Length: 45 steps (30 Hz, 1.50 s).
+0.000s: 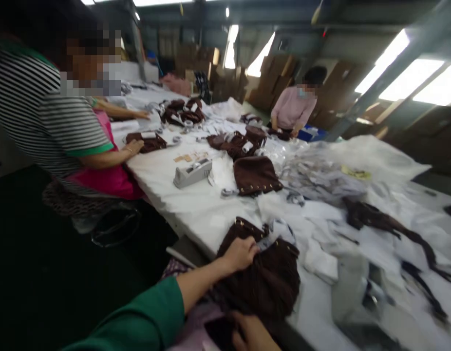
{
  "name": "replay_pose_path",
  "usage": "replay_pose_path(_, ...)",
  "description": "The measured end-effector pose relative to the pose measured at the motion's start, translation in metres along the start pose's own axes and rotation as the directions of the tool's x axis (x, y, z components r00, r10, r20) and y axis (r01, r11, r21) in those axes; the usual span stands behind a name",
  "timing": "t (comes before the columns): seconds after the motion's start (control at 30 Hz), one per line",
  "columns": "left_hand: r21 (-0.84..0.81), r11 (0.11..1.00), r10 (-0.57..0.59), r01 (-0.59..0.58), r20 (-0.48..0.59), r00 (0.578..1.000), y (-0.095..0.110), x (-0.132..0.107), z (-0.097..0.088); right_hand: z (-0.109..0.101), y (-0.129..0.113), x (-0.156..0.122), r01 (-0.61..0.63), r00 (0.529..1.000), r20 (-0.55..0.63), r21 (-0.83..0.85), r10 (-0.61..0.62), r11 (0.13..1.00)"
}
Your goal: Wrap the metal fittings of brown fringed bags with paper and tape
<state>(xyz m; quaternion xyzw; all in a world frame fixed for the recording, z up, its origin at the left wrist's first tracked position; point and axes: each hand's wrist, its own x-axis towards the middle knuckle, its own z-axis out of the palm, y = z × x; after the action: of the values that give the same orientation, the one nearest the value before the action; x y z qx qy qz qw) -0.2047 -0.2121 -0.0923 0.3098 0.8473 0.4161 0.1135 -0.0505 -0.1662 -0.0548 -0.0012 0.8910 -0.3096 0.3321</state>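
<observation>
A dark brown bag (269,278) with small gold studs lies at the near edge of the white-covered table (196,204). My left hand (240,253), in a green sleeve, is closed on the bag's upper rim next to a crumpled piece of white paper (278,231). My right hand (253,334) shows at the bottom edge, under the bag's lower side; its fingers are mostly hidden.
A grey tape dispenser (192,173) and another brown bag (255,175) lie further along the table. A brown strap (389,224) and heaps of white paper and plastic cover the right. A person in a striped shirt (46,112) sits left; another in pink (293,109) works at the far end.
</observation>
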Motion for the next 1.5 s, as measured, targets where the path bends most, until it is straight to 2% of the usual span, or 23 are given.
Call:
replay_pose_path(0.1,-0.057,0.998,-0.006,0.007,0.02,1.0,-0.016,0.003,0.011,0.029,0.01,0.012,-0.048,0.999,0.013,0.196,0.046,0.979)
replay_pose_path(0.17,-0.076,0.997,0.005,-0.003,0.022,1.0,-0.024,0.004,0.017,0.036,0.015,0.011,-0.053,0.998,0.001,0.433,0.058,0.9)
replay_pose_path(0.23,-0.079,0.997,0.024,-0.023,0.011,1.0,-0.027,0.005,0.019,0.031,0.02,0.001,-0.075,0.996,0.014,0.652,0.086,0.755)
replay_pose_path(0.3,-0.074,0.996,0.045,-0.045,-0.007,0.999,-0.027,0.005,0.018,0.021,0.026,-0.018,-0.132,0.991,0.09,0.777,0.099,0.615)
replay_pose_path(0.4,-0.072,0.995,0.069,-0.071,-0.029,0.997,-0.026,0.005,0.017,0.009,0.032,-0.047,-0.243,0.97,0.217,0.853,0.11,0.463)
replay_pose_path(0.5,-0.08,0.994,0.07,-0.073,-0.042,0.997,-0.028,0.005,0.018,0.008,0.026,-0.066,-0.272,0.962,0.246,0.887,0.116,0.374)
replay_pose_path(0.67,-0.086,0.994,0.065,-0.068,-0.04,0.997,-0.031,0.004,0.02,0.014,0.015,-0.077,-0.175,0.982,0.144,0.935,0.119,0.308)
replay_pose_path(0.77,-0.087,0.994,0.07,-0.073,-0.04,0.997,-0.031,0.004,0.02,0.018,0.021,-0.088,-0.111,0.987,0.074,0.957,0.141,0.269)
replay_pose_path(0.87,-0.09,0.993,0.071,-0.075,-0.043,0.997,-0.031,0.003,0.02,0.024,0.03,-0.101,-0.041,0.991,0.005,0.962,0.133,0.268)
replay_pose_path(1.13,-0.074,0.995,0.062,-0.068,-0.069,0.996,-0.031,0.002,0.024,0.036,0.044,-0.116,0.087,0.932,-0.185,0.949,0.312,0.302)
replay_pose_path(1.3,-0.061,0.995,0.07,-0.075,-0.083,0.994,-0.031,0.002,0.025,0.045,0.05,-0.113,0.15,0.912,-0.257,0.934,0.319,0.325)
replay_pose_path(1.5,-0.029,0.996,0.079,-0.082,-0.086,0.993,-0.032,0.003,0.026,0.054,0.053,-0.109,0.191,0.905,-0.281,0.94,0.32,0.284)
